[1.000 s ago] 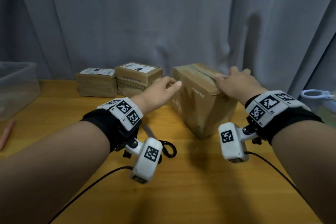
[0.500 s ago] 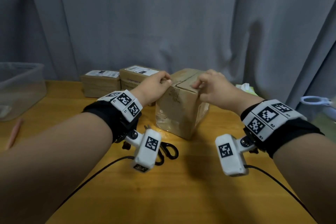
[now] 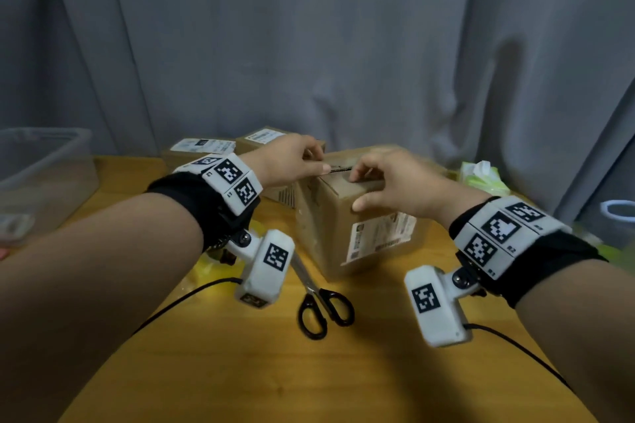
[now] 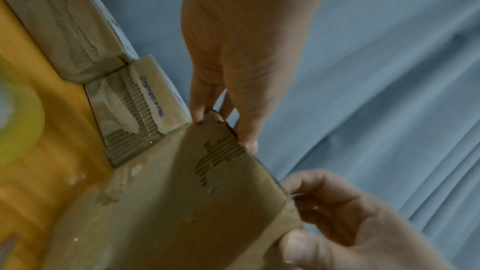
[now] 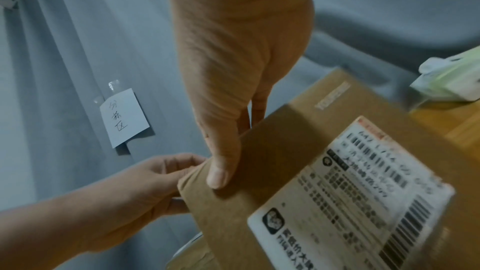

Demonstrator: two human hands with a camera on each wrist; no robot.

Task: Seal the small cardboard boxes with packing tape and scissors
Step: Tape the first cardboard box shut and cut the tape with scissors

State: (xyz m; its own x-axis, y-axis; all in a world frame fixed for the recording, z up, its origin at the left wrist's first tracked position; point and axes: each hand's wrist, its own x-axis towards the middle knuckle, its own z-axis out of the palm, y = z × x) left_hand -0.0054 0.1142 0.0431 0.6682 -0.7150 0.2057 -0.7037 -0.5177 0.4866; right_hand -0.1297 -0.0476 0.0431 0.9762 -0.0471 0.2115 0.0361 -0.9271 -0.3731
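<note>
Both hands pinch the top flaps of the cardboard box [image 3: 347, 216]: left hand [image 3: 292, 161] at the seam's left end, right hand [image 3: 388, 178] at its right (thumb on the front face). The seam runs left-right between them; the scissors [image 3: 321, 299] lie on the table [image 3: 240, 371] nearer the left.

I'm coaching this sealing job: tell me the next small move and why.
Probably press the flaps flat, then reach for the tape. Both the left hand and right hand pinch the box top, whose seam shows a dark gap and no tape.
</note>
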